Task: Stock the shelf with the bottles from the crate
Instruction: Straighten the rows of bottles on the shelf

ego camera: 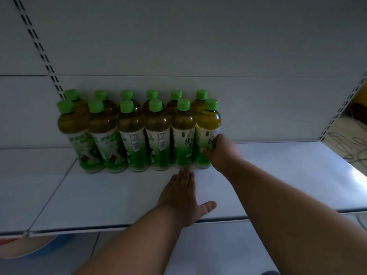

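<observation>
Several green-capped tea bottles [131, 133] stand in two rows at the back left of the white shelf [278, 175]. My right hand [222, 153] is wrapped around the lower half of the rightmost front bottle [207, 133], which stands upright on the shelf at the end of the front row. My left hand [182, 195] lies flat on the shelf, palm down, fingers pointing at the base of the neighbouring bottle [182, 133], just short of it. The crate is out of view.
The shelf's white back panel [198, 46] rises behind the bottles, with slotted uprights at left [39, 48] and right [341, 108]. A seam [57, 189] divides the shelf boards at left. Cables [349, 143] lie on the floor at far right.
</observation>
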Action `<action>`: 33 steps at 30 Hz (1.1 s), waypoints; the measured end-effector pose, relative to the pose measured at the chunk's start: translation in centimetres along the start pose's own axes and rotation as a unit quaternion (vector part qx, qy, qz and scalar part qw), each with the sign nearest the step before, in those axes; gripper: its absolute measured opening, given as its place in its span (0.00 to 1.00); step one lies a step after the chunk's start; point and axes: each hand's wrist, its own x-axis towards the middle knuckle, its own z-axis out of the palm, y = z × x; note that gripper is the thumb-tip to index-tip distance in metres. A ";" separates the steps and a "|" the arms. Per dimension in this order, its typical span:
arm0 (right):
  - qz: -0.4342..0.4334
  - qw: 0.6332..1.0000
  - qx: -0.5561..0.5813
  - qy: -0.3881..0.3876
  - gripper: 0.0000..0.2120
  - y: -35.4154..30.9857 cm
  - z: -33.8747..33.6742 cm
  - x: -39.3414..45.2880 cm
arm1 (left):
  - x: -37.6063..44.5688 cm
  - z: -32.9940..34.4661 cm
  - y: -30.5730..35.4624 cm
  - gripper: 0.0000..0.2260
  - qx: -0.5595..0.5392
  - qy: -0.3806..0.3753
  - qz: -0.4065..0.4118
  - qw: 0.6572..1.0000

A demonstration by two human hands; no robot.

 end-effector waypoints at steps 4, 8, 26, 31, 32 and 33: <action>-0.023 0.999 -0.040 0.008 0.24 0.1 -0.6 -3.0 | -2.4 -1.0 -0.8 0.46 -0.046 -0.005 -0.020 0.999; -0.135 0.988 -0.069 -0.039 0.18 -3.4 -0.9 -7.0 | -6.5 -2.0 -3.1 0.46 -0.081 0.023 -0.068 0.994; -0.353 0.935 -0.016 0.014 0.16 -26.5 10.1 -9.9 | -11.4 -7.3 -28.6 0.49 -0.052 0.067 -0.152 0.985; -0.391 0.908 -0.136 0.058 0.19 -30.9 8.3 -6.3 | -7.7 -6.7 -30.7 0.47 -0.027 0.061 -0.130 0.989; -0.384 0.904 -0.179 0.055 0.18 -31.7 8.2 -5.5 | -7.2 -6.4 -30.8 0.46 -0.019 0.059 -0.132 0.989; -0.372 0.901 -0.221 0.041 0.17 -32.4 8.3 -4.6 | -6.8 -6.1 -30.8 0.46 -0.006 0.056 -0.133 0.990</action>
